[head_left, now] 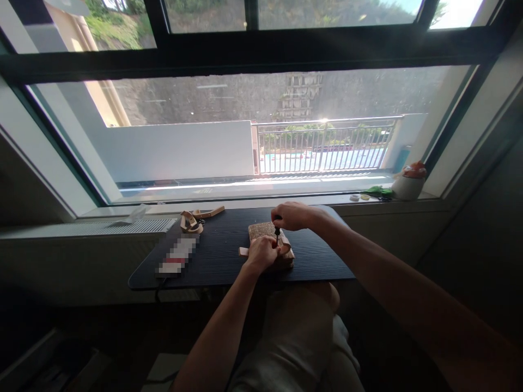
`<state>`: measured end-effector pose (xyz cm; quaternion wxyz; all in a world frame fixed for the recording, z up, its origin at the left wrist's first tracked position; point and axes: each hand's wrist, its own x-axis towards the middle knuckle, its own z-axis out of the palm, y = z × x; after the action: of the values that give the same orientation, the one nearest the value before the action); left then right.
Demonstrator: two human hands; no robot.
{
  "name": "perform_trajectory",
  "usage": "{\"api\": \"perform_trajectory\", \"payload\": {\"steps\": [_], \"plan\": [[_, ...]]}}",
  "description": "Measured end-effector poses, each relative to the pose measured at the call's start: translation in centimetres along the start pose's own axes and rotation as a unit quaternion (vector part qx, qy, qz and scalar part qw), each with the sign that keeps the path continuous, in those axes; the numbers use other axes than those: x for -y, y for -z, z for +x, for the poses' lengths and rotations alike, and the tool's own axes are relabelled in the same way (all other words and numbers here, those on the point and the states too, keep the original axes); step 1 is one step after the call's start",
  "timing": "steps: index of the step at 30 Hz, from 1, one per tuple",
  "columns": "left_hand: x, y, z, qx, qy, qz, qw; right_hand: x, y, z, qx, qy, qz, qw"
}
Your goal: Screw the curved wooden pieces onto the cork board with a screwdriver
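A tan sandal with a woven sole lies on the small black table in front of me. My left hand is closed on the sandal's near end and its straps, pressing it down. My right hand is closed in a fist round the dark handle of a small tool that stands upright with its tip down on the sandal, just beside my left fingers. A second tan sandal and a loose strap piece lie at the table's far left.
A flat rectangular object lies on the table's left with a cable hanging off the edge. The window sill behind holds a white pot, green bits and a clear wrapper. My knees are under the table's near edge.
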<state>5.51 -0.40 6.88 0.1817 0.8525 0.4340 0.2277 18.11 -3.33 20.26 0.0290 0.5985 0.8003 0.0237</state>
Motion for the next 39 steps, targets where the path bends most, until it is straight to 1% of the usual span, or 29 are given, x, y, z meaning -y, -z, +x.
{"api": "perform_trajectory", "payload": {"steps": [7, 12, 17, 20, 25, 29, 34, 39], "plan": [[0.3, -0.2, 0.3, 0.000, 0.009, -0.009, 1.000, -0.2, -0.8, 0.3, 0.015, -0.023, 0.018, 0.999], [0.3, -0.2, 0.3, -0.002, 0.004, 0.001, 1.000, 0.3, -1.0, 0.6, -0.009, -0.044, -0.003, 0.999], [0.4, -0.2, 0.2, -0.003, 0.004, -0.001, 1.000, 0.3, -0.5, 0.2, -0.006, -0.016, -0.004, 1.000], [0.3, -0.3, 0.2, -0.005, 0.007, 0.002, 1.000, 0.2, -0.7, 0.2, -0.004, -0.005, -0.009, 1.000], [0.0, 0.0, 0.2, 0.004, 0.012, 0.008, 1.000, 0.8, -1.6, 0.6, -0.023, -0.020, -0.029, 0.999], [-0.2, 0.3, 0.1, 0.006, 0.024, 0.014, 1.000, 1.5, -1.4, 0.5, -0.029, -0.028, -0.043, 0.998], [-0.1, 0.1, 0.2, 0.005, 0.011, 0.000, 1.000, 1.7, -0.7, -0.2, -0.019, -0.013, -0.050, 0.998], [-0.3, 0.1, 0.2, 0.012, 0.018, 0.014, 1.000, 1.6, -1.1, -0.2, -0.023, -0.004, -0.052, 0.998]]}}
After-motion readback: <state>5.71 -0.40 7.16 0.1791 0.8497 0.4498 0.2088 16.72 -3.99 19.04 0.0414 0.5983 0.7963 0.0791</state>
